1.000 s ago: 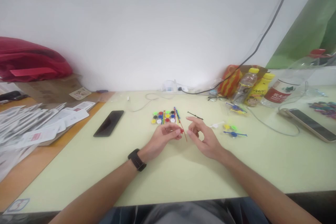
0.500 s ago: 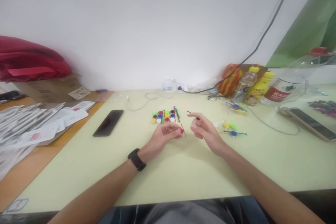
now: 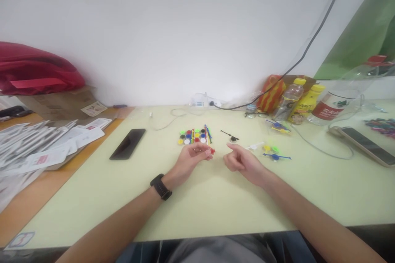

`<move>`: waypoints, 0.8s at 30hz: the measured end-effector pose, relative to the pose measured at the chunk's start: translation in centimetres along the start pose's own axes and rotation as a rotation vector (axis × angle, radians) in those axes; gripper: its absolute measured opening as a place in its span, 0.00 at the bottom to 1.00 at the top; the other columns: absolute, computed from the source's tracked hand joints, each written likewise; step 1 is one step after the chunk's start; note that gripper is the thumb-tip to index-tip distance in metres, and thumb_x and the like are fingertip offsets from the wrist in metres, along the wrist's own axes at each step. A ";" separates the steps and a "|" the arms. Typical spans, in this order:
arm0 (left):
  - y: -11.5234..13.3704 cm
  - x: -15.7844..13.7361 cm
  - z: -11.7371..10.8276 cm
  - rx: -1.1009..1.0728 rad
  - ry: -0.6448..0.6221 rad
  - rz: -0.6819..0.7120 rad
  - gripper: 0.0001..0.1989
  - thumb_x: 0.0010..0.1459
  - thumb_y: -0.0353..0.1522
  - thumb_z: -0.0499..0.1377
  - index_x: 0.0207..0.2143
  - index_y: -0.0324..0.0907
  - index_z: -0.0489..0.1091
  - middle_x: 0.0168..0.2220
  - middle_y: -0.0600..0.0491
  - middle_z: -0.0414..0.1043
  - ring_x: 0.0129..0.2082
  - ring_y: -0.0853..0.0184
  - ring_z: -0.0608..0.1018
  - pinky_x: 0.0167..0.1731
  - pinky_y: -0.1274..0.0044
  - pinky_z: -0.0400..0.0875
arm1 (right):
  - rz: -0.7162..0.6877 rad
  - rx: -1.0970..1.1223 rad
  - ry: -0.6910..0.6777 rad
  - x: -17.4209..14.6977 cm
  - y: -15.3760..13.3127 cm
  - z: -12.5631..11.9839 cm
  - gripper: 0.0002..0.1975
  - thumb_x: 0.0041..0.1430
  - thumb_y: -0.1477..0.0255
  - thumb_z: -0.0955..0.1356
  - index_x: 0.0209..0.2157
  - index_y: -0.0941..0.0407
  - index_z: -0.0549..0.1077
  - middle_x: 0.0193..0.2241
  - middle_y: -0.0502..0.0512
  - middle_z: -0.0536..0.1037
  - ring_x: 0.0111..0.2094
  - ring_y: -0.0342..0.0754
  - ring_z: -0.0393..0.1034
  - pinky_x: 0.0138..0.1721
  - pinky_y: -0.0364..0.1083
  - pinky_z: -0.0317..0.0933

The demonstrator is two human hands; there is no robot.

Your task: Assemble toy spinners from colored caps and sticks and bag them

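Between thumb and fingers, my left hand pinches a small red plastic spinner piece; its long arrow no longer shows clearly. To its right, my right hand is curled into a loose fist, thumb on top, with nothing visible in it. Just beyond the right hand lies a black arrow spinner. Past my left hand are rows of coloured round discs and several thin arrow pieces. Right of my right hand lie a white arrow spinner, a blue arrow spinner, and yellow and green discs.
A black phone lies at left, beside stacked paper packets. At the back right stand bottles and a large water bottle. Another phone rests at right near a cable. A bagged blue-and-yellow set lies before the bottles.
My right index finger, stretched out before, has curled in, and the hand has dropped slightly, uncovering the black spinner. The red arrow in my left hand has turned from its upright line.
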State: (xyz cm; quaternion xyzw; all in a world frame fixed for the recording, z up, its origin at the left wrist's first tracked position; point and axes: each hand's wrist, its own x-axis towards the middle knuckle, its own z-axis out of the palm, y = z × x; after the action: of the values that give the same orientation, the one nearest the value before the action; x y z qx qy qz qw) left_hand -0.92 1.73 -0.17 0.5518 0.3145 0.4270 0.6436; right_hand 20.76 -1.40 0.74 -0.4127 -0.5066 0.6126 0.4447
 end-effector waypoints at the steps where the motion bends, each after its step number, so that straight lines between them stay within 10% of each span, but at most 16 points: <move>1: 0.0 0.0 0.0 -0.001 0.001 0.000 0.12 0.57 0.36 0.70 0.41 0.39 0.78 0.41 0.47 0.80 0.37 0.66 0.79 0.45 0.72 0.73 | 0.012 0.019 -0.076 0.0 -0.1 -0.1 0.30 0.65 0.50 0.63 0.16 0.55 0.61 0.16 0.46 0.54 0.20 0.41 0.46 0.23 0.45 0.43; 4: 0.1 0.0 0.0 -0.006 0.002 -0.002 0.12 0.57 0.36 0.70 0.41 0.39 0.78 0.40 0.47 0.80 0.37 0.66 0.79 0.45 0.72 0.73 | -0.045 0.069 -0.093 0.0 -0.4 -0.3 0.34 0.65 0.51 0.64 0.13 0.54 0.51 0.16 0.45 0.48 0.20 0.41 0.42 0.23 0.46 0.41; 11: 0.1 -0.1 0.1 0.026 -0.017 -0.003 0.12 0.57 0.37 0.70 0.41 0.39 0.78 0.40 0.48 0.78 0.38 0.65 0.79 0.45 0.71 0.73 | -0.192 -0.037 0.023 -0.1 -0.2 0.6 0.16 0.60 0.59 0.73 0.31 0.54 0.67 0.24 0.46 0.67 0.23 0.40 0.55 0.25 0.43 0.49; 24: 0.3 -0.2 0.3 0.046 -0.070 0.012 0.11 0.58 0.37 0.69 0.40 0.39 0.78 0.38 0.48 0.78 0.37 0.66 0.78 0.43 0.73 0.72 | -0.245 -0.172 -0.012 0.2 0.8 0.7 0.17 0.60 0.57 0.73 0.42 0.53 0.69 0.34 0.51 0.74 0.26 0.42 0.64 0.27 0.44 0.61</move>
State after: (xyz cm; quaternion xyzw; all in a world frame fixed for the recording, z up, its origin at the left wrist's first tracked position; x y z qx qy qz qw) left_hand -0.77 1.44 0.13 0.5830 0.2983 0.4037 0.6388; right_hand 19.98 -1.49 0.07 -0.3807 -0.6065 0.5104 0.4761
